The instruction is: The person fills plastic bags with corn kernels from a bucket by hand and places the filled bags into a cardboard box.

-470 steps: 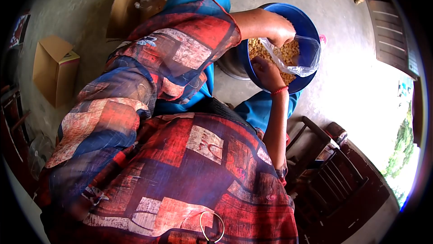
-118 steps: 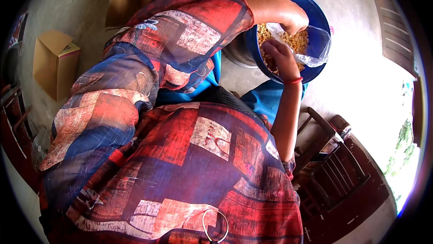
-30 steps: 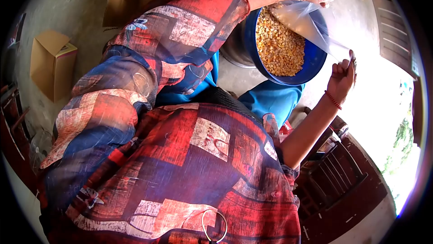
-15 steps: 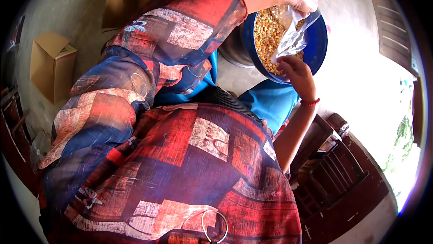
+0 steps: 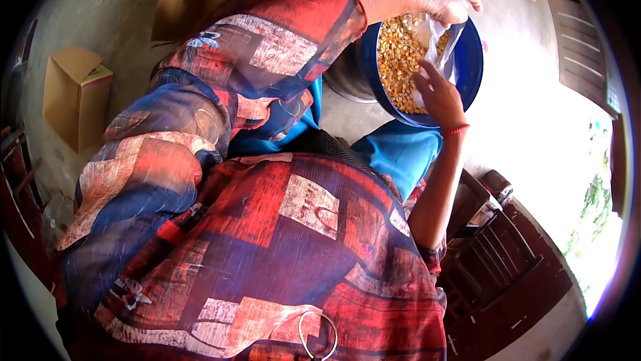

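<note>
A blue bucket [image 5: 475, 60] holds many small yellow and orange pieces that look like corn kernels [image 5: 395, 54]. My left hand [image 5: 451, 0] is over the bucket's far rim, its fingers closed on the top of a clear plastic bag [image 5: 446, 60]. The bag hangs down into the bucket, over the kernels. My right hand [image 5: 442, 97], with a red bracelet at the wrist, reaches over the near rim beside the bag. Its fingers are stretched out and apart; whether they touch the plastic is hard to see.
My knee in blue cloth [image 5: 394, 154] is against the bucket's near side. A metal container [image 5: 350, 74] stands left of it. An open cardboard box [image 5: 77, 100] is on the floor at left, another [image 5: 177, 0] at the top. Dark wooden furniture [image 5: 497, 247] stands at lower right.
My right hand has moved up and inward over the bucket, and its fingers have spread. The bag has shifted to the right and hangs narrower. My left hand has dipped slightly.
</note>
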`<control>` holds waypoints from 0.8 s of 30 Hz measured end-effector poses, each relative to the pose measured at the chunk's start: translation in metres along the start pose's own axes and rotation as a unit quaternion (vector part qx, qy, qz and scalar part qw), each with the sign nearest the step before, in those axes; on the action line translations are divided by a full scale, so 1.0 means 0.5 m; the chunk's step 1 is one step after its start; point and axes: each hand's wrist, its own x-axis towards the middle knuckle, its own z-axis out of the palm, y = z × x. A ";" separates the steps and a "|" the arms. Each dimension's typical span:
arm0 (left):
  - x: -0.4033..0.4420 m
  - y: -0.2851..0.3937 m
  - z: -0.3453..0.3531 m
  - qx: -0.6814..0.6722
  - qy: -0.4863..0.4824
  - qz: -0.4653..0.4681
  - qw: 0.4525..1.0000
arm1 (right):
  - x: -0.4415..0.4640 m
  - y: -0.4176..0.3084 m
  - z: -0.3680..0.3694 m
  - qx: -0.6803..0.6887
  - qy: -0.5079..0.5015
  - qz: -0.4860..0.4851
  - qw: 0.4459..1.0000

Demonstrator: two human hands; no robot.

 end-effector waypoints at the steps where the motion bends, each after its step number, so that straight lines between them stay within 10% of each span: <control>1: -0.006 0.003 -0.003 0.011 -0.002 -0.007 1.000 | -0.008 0.029 -0.002 0.039 0.028 0.023 0.999; 12: -0.029 0.014 0.032 0.181 -0.121 -0.054 0.974 | -0.102 0.128 -0.094 0.269 0.172 0.193 0.928; 21: 0.001 -0.001 0.022 0.156 -0.053 -0.001 0.986 | -0.020 -0.013 -0.066 0.325 0.209 -0.091 0.918; 24: 0.026 -0.021 0.028 0.038 0.002 0.015 0.999 | 0.029 -0.008 0.004 0.085 0.204 -0.062 0.973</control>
